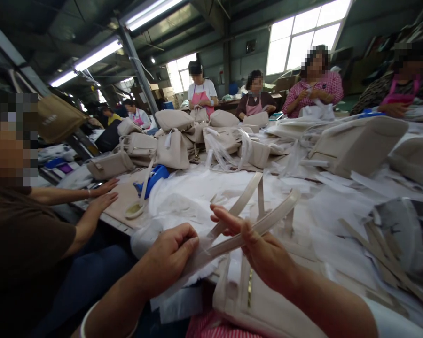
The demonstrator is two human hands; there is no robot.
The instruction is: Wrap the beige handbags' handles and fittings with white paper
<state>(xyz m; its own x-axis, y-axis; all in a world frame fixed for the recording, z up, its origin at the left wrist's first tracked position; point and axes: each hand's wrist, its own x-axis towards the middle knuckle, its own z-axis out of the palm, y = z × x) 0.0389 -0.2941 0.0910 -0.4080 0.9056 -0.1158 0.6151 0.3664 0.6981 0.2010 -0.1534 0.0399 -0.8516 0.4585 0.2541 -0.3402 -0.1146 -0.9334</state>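
Observation:
My left hand (174, 251) is closed in a pinch on a thin translucent white wrapping strip (192, 267), which lies around the lower end of a beige bag handle (271, 216). My right hand (264, 251) has its fingers stretched toward the left, and the handle passes between them and the thumb. A second handle length (245, 195) rises behind. Below my hands a beige handbag (264, 300) with a gold-coloured strip leans at the table edge, partly hidden by my right forearm. Its lower part lies over a pink striped cloth (225, 328).
Beige handbags (172, 150) are heaped across the table's far side. White wrapping sheets (211, 185) cover its middle. A blue tape dispenser (157, 180) stands left. Loose beige straps (384, 253) lie right. A co-worker's hands (104, 197) rest on beige material at left; several people work beyond.

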